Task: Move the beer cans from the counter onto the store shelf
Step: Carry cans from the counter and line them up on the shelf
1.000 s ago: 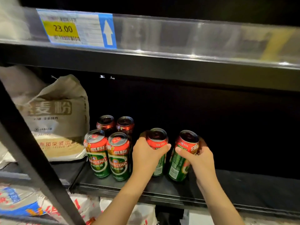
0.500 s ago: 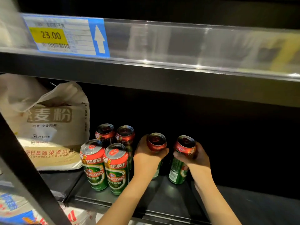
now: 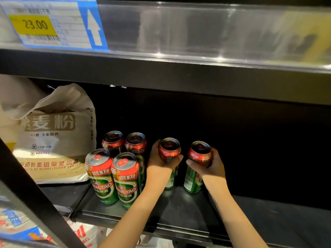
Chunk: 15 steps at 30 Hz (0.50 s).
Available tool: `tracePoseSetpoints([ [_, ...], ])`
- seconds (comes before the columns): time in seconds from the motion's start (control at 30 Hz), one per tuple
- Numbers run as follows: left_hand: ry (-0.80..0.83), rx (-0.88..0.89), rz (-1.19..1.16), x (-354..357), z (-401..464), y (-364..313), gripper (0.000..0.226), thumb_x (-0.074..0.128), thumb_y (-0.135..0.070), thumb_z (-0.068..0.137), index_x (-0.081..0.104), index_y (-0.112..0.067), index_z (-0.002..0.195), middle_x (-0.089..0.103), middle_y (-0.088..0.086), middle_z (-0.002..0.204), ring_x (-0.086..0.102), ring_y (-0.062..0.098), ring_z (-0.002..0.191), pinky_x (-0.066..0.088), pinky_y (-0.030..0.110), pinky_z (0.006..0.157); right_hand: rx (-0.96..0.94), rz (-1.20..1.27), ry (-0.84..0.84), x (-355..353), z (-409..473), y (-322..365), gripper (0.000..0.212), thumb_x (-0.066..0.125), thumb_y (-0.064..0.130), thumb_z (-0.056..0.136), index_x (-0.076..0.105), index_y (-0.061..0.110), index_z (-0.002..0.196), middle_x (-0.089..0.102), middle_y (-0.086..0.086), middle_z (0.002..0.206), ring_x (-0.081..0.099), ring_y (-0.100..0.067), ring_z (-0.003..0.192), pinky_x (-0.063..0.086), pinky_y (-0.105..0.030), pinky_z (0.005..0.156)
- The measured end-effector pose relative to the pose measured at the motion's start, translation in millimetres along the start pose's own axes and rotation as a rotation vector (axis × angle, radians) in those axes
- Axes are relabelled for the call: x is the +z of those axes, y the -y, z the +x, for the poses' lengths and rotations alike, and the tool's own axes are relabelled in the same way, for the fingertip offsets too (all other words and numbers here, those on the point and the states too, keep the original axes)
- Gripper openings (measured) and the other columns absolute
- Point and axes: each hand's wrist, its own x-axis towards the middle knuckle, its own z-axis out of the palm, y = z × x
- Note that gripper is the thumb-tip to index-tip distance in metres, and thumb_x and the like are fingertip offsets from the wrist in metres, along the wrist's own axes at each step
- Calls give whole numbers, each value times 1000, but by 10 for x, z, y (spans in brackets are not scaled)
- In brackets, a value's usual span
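Two beer cans held upright on the dark store shelf (image 3: pixel 179 210), one in each hand.

The left hand (image 3: pixel 161 162) wraps around the left can (image 3: pixel 169 149); the right hand (image 3: pixel 212 166) clasps the right can (image 3: pixel 198 156), both cans standing on the shelf. Four more cans (image 3: pixel 114 176) stand grouped just to their left, beside a flour sack (image 3: pixel 53 136). A price tag (image 3: pixel 50 25) sits on the shelf edge above.
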Motion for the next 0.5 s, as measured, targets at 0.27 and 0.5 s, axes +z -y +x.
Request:
tracePoseSetpoints([
  [0.27,-110,33,163,90,-417,450,43,70,-37,77,49,-18,111,55,3,92,56,22,92,50,37,80,-48,-71,139,-108,-315,-457,90,78,8,73,25,33,141,50,22,119,51,15,103,43,-2,78],
  [0.5,-69,-42,426,113,-297,752,80,60,-67,64,49,-8,116,54,4,100,51,22,99,48,38,84,-60,-178,33,42,-306,-655,63,79,7,72,45,21,124,60,11,104,56,7,93,41,1,74],
])
